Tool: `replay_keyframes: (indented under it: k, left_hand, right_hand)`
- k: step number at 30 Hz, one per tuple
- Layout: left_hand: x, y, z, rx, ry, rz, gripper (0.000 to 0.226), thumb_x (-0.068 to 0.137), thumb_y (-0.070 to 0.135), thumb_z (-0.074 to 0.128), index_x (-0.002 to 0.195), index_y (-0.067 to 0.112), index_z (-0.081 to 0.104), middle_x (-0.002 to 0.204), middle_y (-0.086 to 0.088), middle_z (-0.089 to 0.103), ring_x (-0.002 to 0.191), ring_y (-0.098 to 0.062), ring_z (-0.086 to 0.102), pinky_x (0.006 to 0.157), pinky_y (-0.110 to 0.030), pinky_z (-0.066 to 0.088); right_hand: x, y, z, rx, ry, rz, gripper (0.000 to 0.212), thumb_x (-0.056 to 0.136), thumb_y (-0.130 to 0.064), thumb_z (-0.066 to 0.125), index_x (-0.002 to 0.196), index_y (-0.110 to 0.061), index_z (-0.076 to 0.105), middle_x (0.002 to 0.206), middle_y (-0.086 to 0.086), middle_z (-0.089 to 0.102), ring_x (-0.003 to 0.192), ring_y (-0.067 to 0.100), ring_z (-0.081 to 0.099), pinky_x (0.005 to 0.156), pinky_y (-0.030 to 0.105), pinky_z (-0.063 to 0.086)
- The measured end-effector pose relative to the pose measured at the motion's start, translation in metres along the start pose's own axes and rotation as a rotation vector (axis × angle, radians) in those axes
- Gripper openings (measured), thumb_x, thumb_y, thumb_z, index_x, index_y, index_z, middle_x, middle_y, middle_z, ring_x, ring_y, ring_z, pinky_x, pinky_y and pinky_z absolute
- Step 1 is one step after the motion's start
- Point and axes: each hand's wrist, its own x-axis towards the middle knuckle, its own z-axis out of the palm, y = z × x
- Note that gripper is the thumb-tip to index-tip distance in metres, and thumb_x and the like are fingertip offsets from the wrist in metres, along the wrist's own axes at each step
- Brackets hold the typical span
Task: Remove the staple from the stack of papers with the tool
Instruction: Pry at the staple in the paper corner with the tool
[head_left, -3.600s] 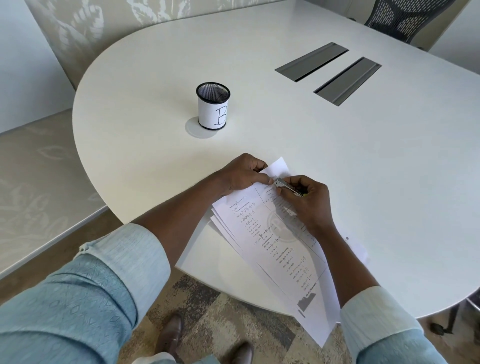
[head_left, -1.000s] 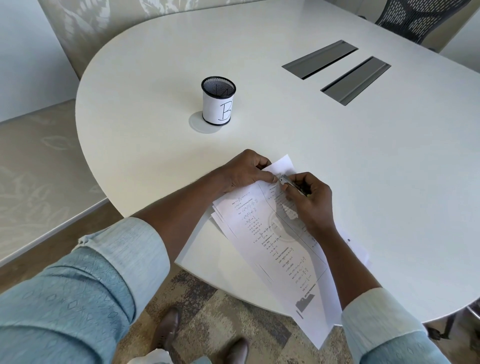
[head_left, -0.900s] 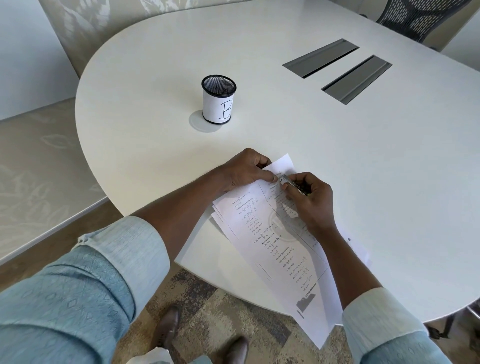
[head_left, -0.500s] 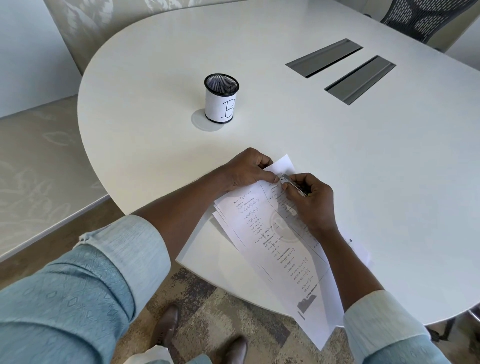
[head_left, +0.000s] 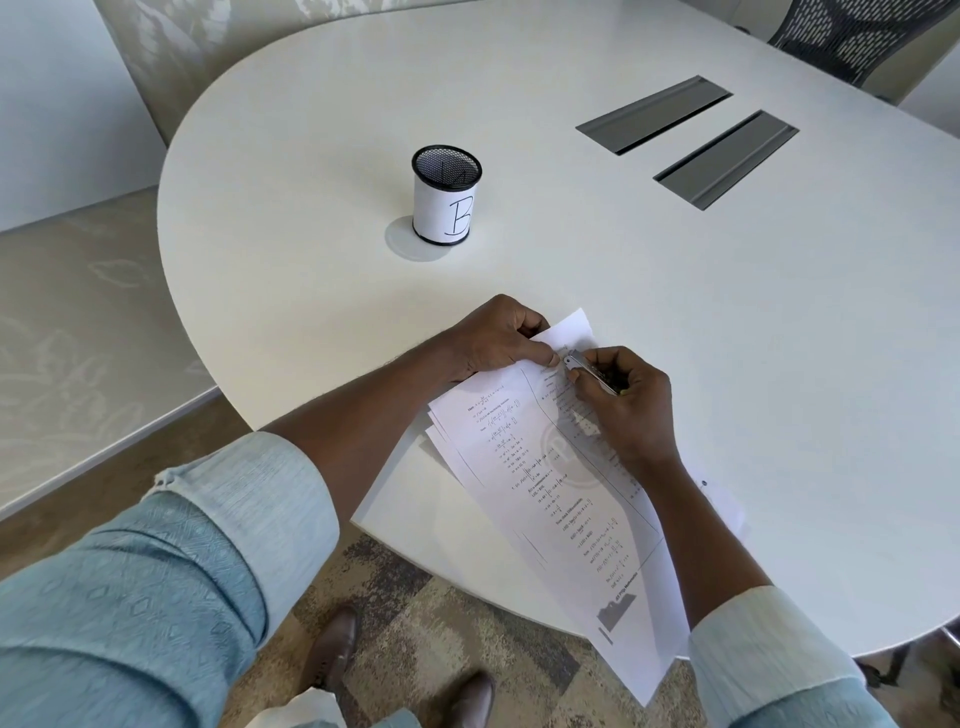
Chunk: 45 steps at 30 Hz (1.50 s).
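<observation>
The left hand (head_left: 501, 338) is pinching down the far corner of the stack of papers (head_left: 550, 467) at the table (head_left: 779, 322) edge while the right hand (head_left: 621, 400), closed around the tool (head_left: 592, 373), is working its tip at the staple, which next probably needs prying upward.

Handwritten "B" on the mesh cup's (head_left: 447, 196) label.

Printed stack of papers (head_left: 550, 483) overhangs table edge, metal tool (head_left: 592, 373) at top corner.
</observation>
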Motion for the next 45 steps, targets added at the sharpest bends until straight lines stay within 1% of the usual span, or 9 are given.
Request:
replay_keyframes:
  k: [2,8,17,22,29,33,38,40,45]
  left_hand:
    - [-0.0008,0.0014,-0.0001,0.015,0.004,-0.001,0.055,0.067,0.037,0.088,0.088,-0.012,0.072,0.076,-0.009,0.050,0.074,-0.022,0.038,0.072,-0.035,0.029]
    - [-0.0030,0.0021,0.0002,0.042,0.014,0.016,0.057,0.072,0.029,0.087,0.079,-0.018,0.056,0.074,-0.009,0.034,0.073,-0.025,0.028,0.064,-0.035,0.021]
    - [-0.0043,0.0022,0.0004,0.060,0.042,0.024,0.048,0.076,0.025,0.088,0.079,-0.015,0.063,0.072,-0.009,0.035,0.070,-0.021,0.029,0.060,-0.033,0.022]
    - [-0.0052,0.0028,-0.0006,0.063,0.026,0.032,0.049,0.079,0.016,0.090,0.073,-0.016,0.053,0.073,-0.010,0.030,0.068,-0.020,0.024,0.058,-0.031,0.019]
    - [-0.0052,0.0021,-0.0014,0.080,0.004,0.041,0.055,0.078,0.022,0.089,0.076,-0.019,0.053,0.075,-0.010,0.030,0.072,-0.025,0.023,0.059,-0.031,0.017]
    - [-0.0043,0.0016,-0.0021,0.086,0.007,0.044,0.050,0.083,0.010,0.090,0.074,-0.019,0.051,0.075,-0.010,0.028,0.066,-0.018,0.022,0.058,-0.030,0.017]
    - [-0.0043,0.0018,-0.0030,0.087,-0.001,0.025,0.040,0.085,0.008,0.090,0.075,-0.017,0.060,0.069,-0.007,0.032,0.061,-0.013,0.025,0.056,-0.026,0.020]
    - [-0.0043,0.0016,-0.0033,0.089,-0.004,0.027,0.043,0.084,0.010,0.090,0.071,-0.014,0.057,0.067,-0.001,0.029,0.061,-0.012,0.024,0.056,-0.026,0.019]
    - [-0.0039,0.0020,-0.0030,0.101,-0.011,0.028,0.049,0.086,0.010,0.090,0.070,-0.013,0.049,0.073,-0.009,0.026,0.064,-0.017,0.022,0.059,-0.030,0.018]
  right_hand:
    - [-0.0004,-0.0014,-0.0005,-0.002,-0.005,-0.001,0.011,0.092,-0.006,0.082,0.100,-0.014,0.080,0.097,0.007,0.083,0.084,0.013,0.072,0.079,0.029,0.058]
    - [-0.0003,-0.0012,-0.0013,-0.007,-0.003,-0.004,0.014,0.091,-0.003,0.081,0.101,-0.013,0.080,0.097,0.009,0.083,0.084,0.014,0.071,0.077,0.029,0.057]
    - [-0.0003,0.0020,-0.0015,-0.007,-0.001,-0.013,0.012,0.090,-0.005,0.083,0.100,-0.013,0.082,0.093,0.007,0.084,0.078,0.011,0.069,0.073,0.028,0.056]
    - [0.0001,0.0034,-0.0005,-0.007,-0.008,-0.010,0.013,0.091,-0.006,0.083,0.103,-0.012,0.082,0.095,0.006,0.084,0.080,0.010,0.069,0.074,0.028,0.056]
    - [0.0007,0.0043,-0.0013,-0.018,-0.021,-0.014,0.012,0.091,-0.006,0.084,0.102,-0.011,0.081,0.094,0.007,0.084,0.079,0.011,0.069,0.074,0.029,0.055]
    - [0.0013,0.0063,0.0007,-0.031,-0.008,-0.013,0.013,0.090,-0.009,0.083,0.103,-0.012,0.081,0.095,0.003,0.084,0.080,0.009,0.069,0.076,0.028,0.055]
    - [0.0010,0.0068,0.0030,-0.052,-0.007,-0.007,0.013,0.093,-0.010,0.082,0.105,-0.011,0.080,0.097,0.002,0.083,0.081,0.010,0.069,0.078,0.030,0.055]
    - [0.0007,0.0069,0.0039,-0.063,-0.008,-0.009,0.013,0.093,-0.011,0.082,0.106,-0.012,0.080,0.098,0.001,0.083,0.082,0.011,0.069,0.078,0.030,0.056]
    - [0.0005,0.0067,0.0029,-0.085,-0.009,-0.018,0.014,0.096,-0.014,0.082,0.110,-0.012,0.079,0.097,0.003,0.083,0.079,0.013,0.067,0.075,0.032,0.054]
